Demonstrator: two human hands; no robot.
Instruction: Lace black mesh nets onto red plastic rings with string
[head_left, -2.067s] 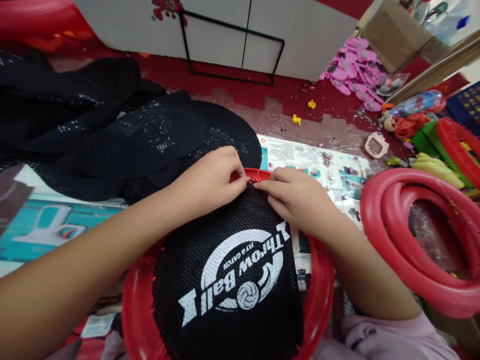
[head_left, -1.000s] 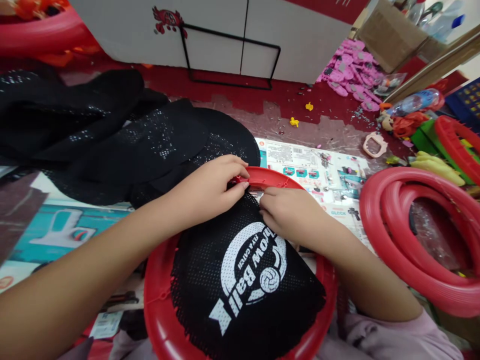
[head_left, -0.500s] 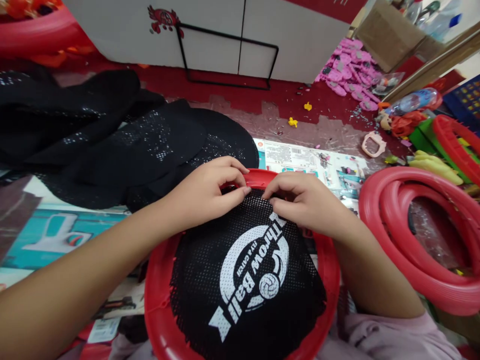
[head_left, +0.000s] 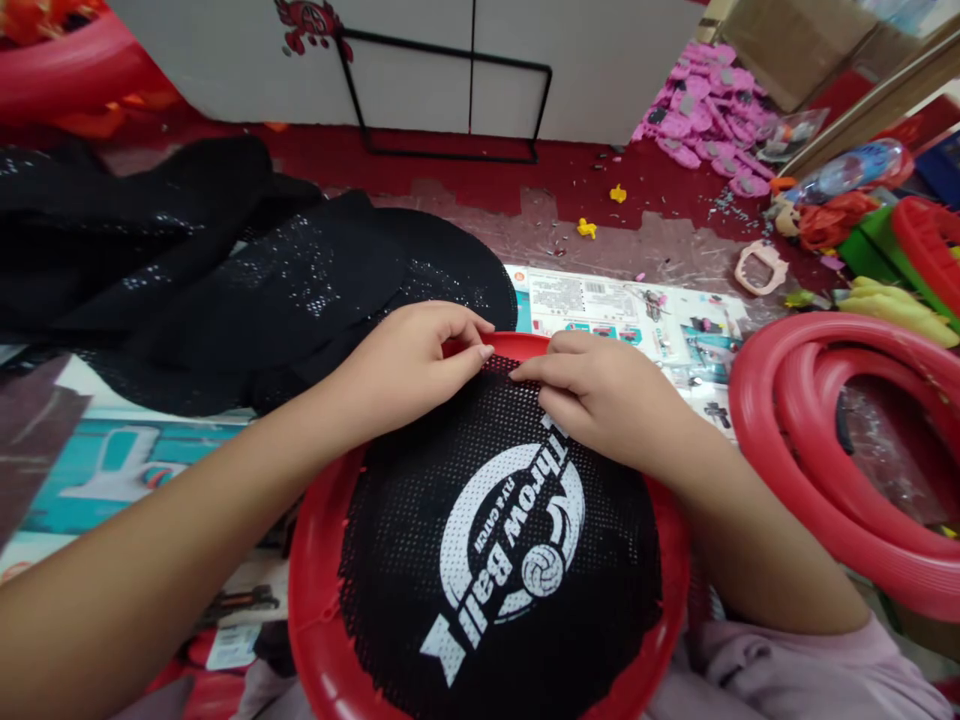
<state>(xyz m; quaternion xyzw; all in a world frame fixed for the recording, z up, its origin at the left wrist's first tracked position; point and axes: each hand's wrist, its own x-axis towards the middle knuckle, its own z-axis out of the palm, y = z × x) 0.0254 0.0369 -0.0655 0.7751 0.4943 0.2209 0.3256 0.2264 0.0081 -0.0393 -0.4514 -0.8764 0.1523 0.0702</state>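
A black mesh net (head_left: 405, 520) printed with white "Throw Ball" lettering lies across a red plastic ring (head_left: 319, 600) in front of me. The net's ragged edge overlaps the inner side of the ring. My left hand (head_left: 427, 360) is closed at the far rim, thumb and fingertips pinching the net's edge there. Close beside it, my right hand (head_left: 592, 390) is closed on the same far edge, its index fingertip pressing the mesh and its other fingers curled. What lies beneath the fingertips is hidden.
Black mesh pieces (head_left: 247, 290) are heaped at left. More red rings (head_left: 757, 430) lie at right, with a pale pink frame (head_left: 761, 268) beyond. Printed cardboard (head_left: 555, 290) lies under the work. A white box (head_left: 420, 90) and pink pieces (head_left: 705, 105) stand farther back.
My right index finger has shifted slightly left along the net's far edge. On the right, the net now lies flatter and reaches farther toward the ring. The view has shifted a little.
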